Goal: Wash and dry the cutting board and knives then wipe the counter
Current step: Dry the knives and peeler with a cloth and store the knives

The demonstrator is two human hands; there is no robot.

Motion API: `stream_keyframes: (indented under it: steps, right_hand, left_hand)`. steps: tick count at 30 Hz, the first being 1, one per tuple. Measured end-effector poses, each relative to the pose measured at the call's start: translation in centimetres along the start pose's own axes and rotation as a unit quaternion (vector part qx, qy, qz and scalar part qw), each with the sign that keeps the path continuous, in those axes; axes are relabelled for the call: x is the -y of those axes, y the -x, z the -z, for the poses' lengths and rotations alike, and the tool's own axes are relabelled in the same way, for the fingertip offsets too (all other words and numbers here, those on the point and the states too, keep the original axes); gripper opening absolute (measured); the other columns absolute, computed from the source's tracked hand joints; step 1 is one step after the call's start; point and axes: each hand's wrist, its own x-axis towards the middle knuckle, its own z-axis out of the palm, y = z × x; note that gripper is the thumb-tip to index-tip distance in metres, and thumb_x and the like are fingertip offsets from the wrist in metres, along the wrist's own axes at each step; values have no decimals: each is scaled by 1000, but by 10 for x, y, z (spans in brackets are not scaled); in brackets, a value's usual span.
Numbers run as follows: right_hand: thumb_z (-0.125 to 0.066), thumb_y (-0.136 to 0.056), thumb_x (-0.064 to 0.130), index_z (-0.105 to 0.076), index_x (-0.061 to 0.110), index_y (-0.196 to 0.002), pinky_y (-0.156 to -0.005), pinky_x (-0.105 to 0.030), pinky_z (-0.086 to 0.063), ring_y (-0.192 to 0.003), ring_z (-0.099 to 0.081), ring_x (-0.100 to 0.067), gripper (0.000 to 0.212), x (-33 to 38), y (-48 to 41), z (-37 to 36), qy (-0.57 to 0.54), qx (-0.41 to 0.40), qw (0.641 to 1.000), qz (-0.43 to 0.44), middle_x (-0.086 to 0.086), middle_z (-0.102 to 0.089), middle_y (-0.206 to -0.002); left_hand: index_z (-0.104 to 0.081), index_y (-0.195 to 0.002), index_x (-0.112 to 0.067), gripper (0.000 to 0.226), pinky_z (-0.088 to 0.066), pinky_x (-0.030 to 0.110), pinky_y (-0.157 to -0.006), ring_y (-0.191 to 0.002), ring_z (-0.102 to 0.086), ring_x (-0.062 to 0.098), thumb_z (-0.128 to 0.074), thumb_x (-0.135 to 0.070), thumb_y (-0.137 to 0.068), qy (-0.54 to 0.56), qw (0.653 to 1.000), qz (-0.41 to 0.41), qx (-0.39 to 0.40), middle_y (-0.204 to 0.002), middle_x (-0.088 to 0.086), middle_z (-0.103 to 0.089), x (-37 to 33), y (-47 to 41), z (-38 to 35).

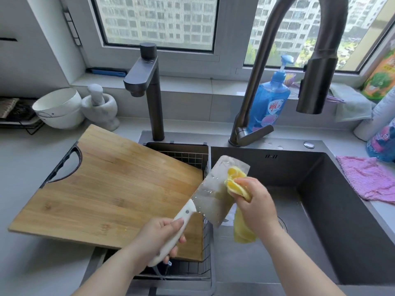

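1. The left hand (162, 238) was closed around the white handle of a cleaver (215, 189), with the thumb lying along the top of the handle.
2. The cleaver's wide steel blade pointed up and away from the person, over the edge between the wire basket (188, 155) and the dark sink (320, 199). Water drops sat on the blade.
3. The right hand (256, 208) gripped a bunched yellow cloth (237, 182) and pressed it against the right side of the blade. A loose end of the cloth hung down below the hand, over the sink.
4. The wooden cutting board (111, 184) lay flat and skewed, partly on the grey counter (25, 167) and partly over the wire basket. Its dark cut-out handle faced the left.
5. Only the one knife could be seen.
6. A tall curved tap (299, 39) stood behind the sink and a shorter straight tap (149, 86) stood behind the basket.
7. A blue soap bottle (269, 99) stood just beside the curved tap's base.
8. A pink cloth (369, 178) lay on the counter at the right of the sink, with one edge at the sink's rim.
9. White bowls (59, 107) and a stone mortar with a pestle (100, 107) stood near the far corner of the cutting board.
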Motion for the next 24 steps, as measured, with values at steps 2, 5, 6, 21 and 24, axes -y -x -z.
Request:
stream_keyframes:
  steps: [2,5,6,21,24]
  right_hand:
    - [-66,-81,9,-67,13,-108,-82,-19,-33,-107,-53,-22,27,-2,4,-7,23,38,999,-10,2,-62,-115]
    - [-63,-85,15,-63,16,-115,-80,-17,-31,-110,-49,-20,30,-2,9,-14,55,80,995,-22,6,-58,-122]
    - [-61,-86,17,-62,17,-117,-82,-19,-33,-111,-48,-19,31,-3,9,-16,64,92,993,-23,7,-56,-124]
    - [-57,-80,13,-65,25,-110,-75,-27,-50,-105,-56,-16,34,25,21,-35,170,251,927,222,11,-58,-119]
    - [-51,-89,21,-59,27,-121,-93,-31,-42,-119,-43,-19,33,13,-7,-26,176,307,930,99,9,-48,-133]
  left_hand:
    - [-56,-67,-1,34,-35,17,-28,-31,-43,13,-49,-22,-93,27,999,25,-1,-48,9,-52,7,-1,0]
    - [-56,-68,-1,33,-35,17,-28,-31,-45,12,-50,-22,-93,43,998,50,-2,-47,7,-55,12,0,1]
    - [-55,-70,-1,31,-35,17,-28,-31,-46,12,-50,-21,-92,49,997,55,-3,-49,6,-57,13,0,0]
    - [-52,-86,-7,22,-38,19,-31,-34,-48,10,-50,-27,-94,-64,994,88,5,-54,2,-58,15,-11,2]
    - [-51,-86,-8,21,-36,19,-32,-34,-46,9,-50,-27,-94,-82,993,82,-1,-56,3,-56,17,-14,5]
